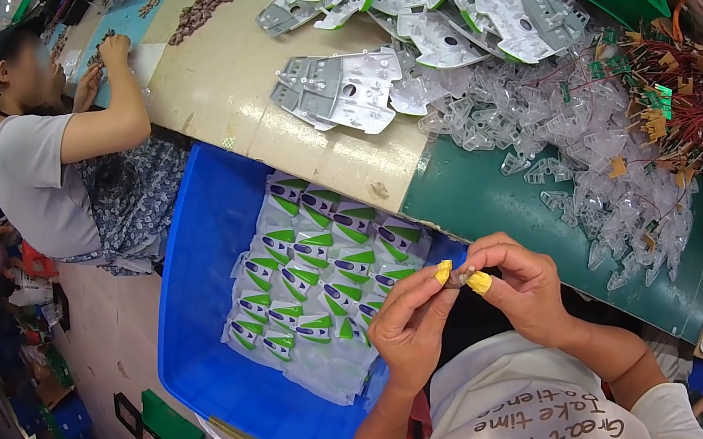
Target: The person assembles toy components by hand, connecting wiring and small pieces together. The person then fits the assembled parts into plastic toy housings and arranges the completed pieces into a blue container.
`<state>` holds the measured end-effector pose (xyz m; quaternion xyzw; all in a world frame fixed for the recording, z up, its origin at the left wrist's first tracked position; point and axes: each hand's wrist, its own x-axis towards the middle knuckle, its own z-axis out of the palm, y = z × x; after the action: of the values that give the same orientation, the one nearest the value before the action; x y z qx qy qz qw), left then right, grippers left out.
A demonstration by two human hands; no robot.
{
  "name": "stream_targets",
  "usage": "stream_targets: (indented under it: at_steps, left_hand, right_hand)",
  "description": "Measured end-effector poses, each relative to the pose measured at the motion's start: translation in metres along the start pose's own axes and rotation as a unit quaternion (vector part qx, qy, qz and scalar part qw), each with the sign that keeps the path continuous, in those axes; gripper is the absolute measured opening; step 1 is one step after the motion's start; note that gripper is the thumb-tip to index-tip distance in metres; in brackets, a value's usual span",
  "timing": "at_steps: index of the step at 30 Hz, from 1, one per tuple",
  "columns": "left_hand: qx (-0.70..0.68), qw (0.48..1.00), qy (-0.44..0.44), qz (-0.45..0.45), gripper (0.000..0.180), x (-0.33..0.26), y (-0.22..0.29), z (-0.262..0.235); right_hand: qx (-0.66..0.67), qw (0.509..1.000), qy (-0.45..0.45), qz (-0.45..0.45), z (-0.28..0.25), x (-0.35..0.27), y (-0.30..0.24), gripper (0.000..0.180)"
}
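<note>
Both hands, left hand and right hand, pinched a small clear plastic part between yellow-taped fingers above the blue bin.

A small clear plastic piece, pinched between both hands' fingertips.

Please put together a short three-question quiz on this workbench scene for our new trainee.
1. True or false: the left hand and right hand meet on one small part held between their fingertips.
2. What does the blue bin to the person's left hold?
A. red wires
B. white pieces with green tips
C. brown bits
3. Fill in: the heap of clear plastic parts lies on a ___ mat.

Key: 1 true; 2 B, the white pieces with green tips; 3 green.
</note>
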<state>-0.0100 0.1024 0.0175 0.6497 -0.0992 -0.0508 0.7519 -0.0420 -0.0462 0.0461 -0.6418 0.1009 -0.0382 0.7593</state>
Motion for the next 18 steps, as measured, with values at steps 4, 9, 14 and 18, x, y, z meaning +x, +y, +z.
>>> stream_targets:
  at_steps: [4,9,14,18]
  left_hand:
    - [-0.128,0.989,-0.006,-0.068,0.029,0.0,-0.002,0.001]
    - [-0.223,0.969,0.001,-0.11,0.033,0.0,-0.003,-0.001]
    - [-0.197,0.97,0.032,-0.136,0.038,-0.001,0.0,-0.008]
    - [-0.173,0.978,0.04,-0.106,0.037,-0.001,-0.003,-0.014]
  right_hand:
    - [0.135,0.985,0.01,0.104,0.001,0.002,0.002,0.014]
    - [0.163,0.975,0.003,0.152,0.001,0.007,0.002,0.014]
    - [0.161,0.97,-0.005,0.18,0.005,0.01,0.006,0.014]
    - [0.142,0.973,-0.034,0.18,0.008,0.012,0.012,0.015]
